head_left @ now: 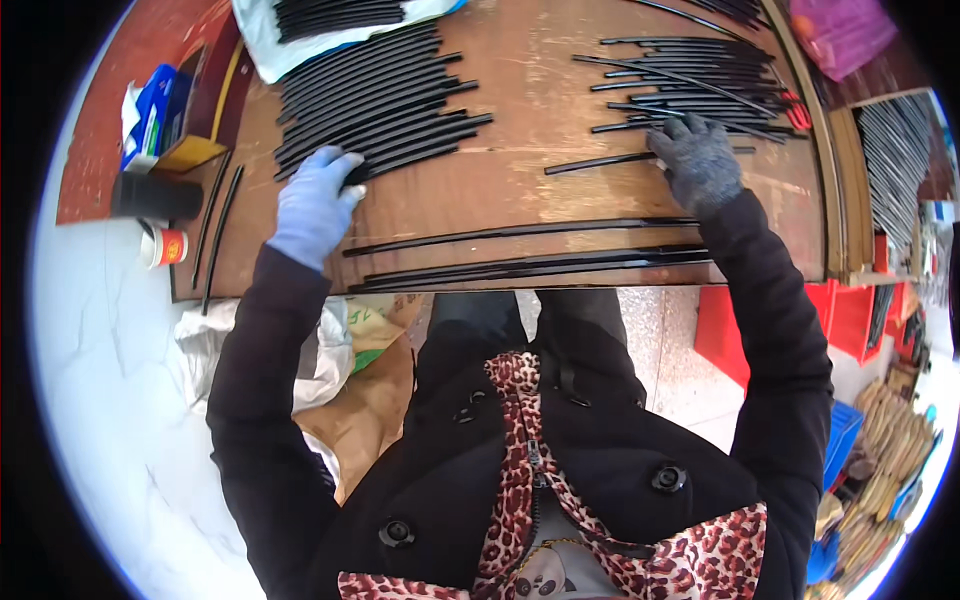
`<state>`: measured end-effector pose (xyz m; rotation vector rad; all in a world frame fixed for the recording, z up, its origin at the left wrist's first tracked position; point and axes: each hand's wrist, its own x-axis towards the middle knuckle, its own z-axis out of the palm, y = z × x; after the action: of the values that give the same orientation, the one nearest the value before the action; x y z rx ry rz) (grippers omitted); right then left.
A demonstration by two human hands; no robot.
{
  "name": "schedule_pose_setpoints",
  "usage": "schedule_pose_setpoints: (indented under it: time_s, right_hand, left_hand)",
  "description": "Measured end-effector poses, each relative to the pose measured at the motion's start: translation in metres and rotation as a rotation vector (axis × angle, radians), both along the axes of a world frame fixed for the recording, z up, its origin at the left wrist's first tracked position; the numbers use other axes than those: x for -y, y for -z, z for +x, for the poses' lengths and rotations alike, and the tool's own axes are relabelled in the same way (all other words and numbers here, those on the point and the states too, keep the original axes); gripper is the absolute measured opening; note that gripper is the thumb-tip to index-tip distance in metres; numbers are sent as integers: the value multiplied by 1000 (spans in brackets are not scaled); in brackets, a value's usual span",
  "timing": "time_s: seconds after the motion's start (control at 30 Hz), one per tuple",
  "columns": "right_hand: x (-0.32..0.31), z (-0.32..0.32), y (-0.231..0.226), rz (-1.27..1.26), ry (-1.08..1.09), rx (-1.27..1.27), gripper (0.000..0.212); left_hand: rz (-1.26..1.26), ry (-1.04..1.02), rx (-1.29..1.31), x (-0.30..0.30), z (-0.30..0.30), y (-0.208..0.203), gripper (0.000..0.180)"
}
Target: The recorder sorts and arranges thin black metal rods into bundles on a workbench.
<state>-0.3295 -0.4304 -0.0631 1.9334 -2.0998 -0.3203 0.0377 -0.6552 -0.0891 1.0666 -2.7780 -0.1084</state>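
My left hand, in a pale blue glove, is at the near left corner of a wide pile of black tubes. Its thumb and fingers close around the end of the nearest tube. On the right, my right hand wears a dark grey glove. It grips a single thin black rod, whose ends stick out on both sides of the hand. Just beyond its fingertips lies a looser heap of glossy black rods. Between me and both hands, several long black rods run along the table's near edge.
A brown wooden table carries everything. At its left are two loose rods, a black cylinder, a paper cup and a blue package. Red-handled pliers lie right. Red bins stand below the table.
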Motion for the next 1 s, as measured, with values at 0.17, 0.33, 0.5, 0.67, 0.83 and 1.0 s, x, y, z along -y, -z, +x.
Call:
schedule_pose_setpoints:
  time_s: [0.17, 0.33, 0.5, 0.67, 0.83, 1.0]
  right_hand:
    - [-8, 5, 1, -58, -106, 231, 36]
    - [-27, 19, 0, -216, -162, 464, 38]
    - [-36, 33, 3, -277, -150, 603, 34]
    - [-43, 47, -12, -333, -135, 756, 31]
    - [-49, 55, -23, -426, -166, 810, 30]
    - [-59, 54, -20, -452, -177, 775, 31]
  left_hand:
    - [-64, 56, 210, 9, -7, -2, 30]
    - [-157, 104, 147, 0, 4, 15, 31]
    - [-187, 138, 181, -3, 2, 5, 28]
    - [182, 53, -41, -13, 6, -1, 23]
    - [562, 13, -294, -42, 6, -24, 22]
    - [767, -35, -369, -58, 6, -41, 22]
